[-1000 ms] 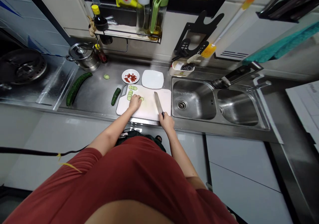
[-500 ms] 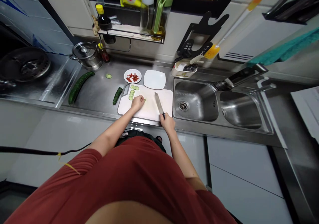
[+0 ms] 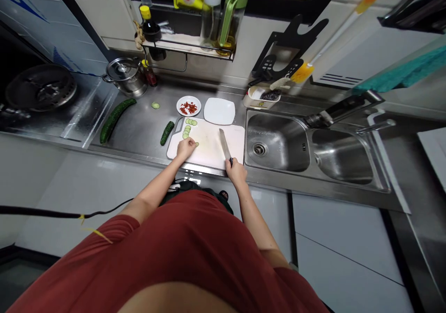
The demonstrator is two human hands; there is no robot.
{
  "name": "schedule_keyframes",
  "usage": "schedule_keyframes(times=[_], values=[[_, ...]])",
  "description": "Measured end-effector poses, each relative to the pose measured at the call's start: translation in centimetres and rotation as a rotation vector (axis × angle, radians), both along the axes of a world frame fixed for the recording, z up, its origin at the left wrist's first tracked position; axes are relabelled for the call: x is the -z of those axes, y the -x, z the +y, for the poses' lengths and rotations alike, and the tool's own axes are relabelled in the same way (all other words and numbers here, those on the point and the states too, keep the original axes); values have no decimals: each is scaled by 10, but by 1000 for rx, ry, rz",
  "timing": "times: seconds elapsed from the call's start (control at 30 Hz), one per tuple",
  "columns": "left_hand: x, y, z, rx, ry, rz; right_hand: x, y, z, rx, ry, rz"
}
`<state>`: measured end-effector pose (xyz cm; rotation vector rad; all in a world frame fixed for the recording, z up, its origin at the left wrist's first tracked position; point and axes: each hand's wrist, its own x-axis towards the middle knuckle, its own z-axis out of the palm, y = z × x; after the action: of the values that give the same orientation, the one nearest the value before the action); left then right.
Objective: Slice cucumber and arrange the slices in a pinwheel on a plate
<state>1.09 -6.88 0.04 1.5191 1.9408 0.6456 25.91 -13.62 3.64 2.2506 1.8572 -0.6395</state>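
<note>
My left hand [image 3: 186,149] is over the left part of the white cutting board [image 3: 212,153], its fingers pinched on a small cucumber slice [image 3: 197,144]. Just above that hand, several cut cucumber slices [image 3: 187,131] lie in overlapping rows. My right hand [image 3: 237,172] grips the black handle of a kitchen knife [image 3: 224,144]; the blade points away from me across the board's right half. A piece of cucumber [image 3: 167,133] rests on the counter left of the board. Farther left lies a long whole cucumber [image 3: 116,120], and a cut cucumber end [image 3: 155,105] is near it.
Behind the board stand a round plate with chopped red pieces [image 3: 188,99] and a white square plate [image 3: 219,111]. A double sink [image 3: 278,141] adjoins on the right. A lidded pot [image 3: 127,78], a sauce bottle [image 3: 149,74] and a bottle shelf [image 3: 188,44] line the back.
My left hand has moved left and slightly toward me with the cucumber slice, nearer the rows of slices. My right hand keeps the knife in about the same place on the board.
</note>
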Motion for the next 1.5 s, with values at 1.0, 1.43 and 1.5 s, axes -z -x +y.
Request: schedule_keyframes(times=[1.0, 1.43, 1.5], values=[[10, 46, 21, -180, -20, 189, 11, -3, 0, 13, -27, -3], [-7, 15, 68, -102, -120, 253, 9, -5, 2, 19, -10, 18], [-7, 10, 82, -34, -101, 282, 11, -6, 3, 15, -15, 21]])
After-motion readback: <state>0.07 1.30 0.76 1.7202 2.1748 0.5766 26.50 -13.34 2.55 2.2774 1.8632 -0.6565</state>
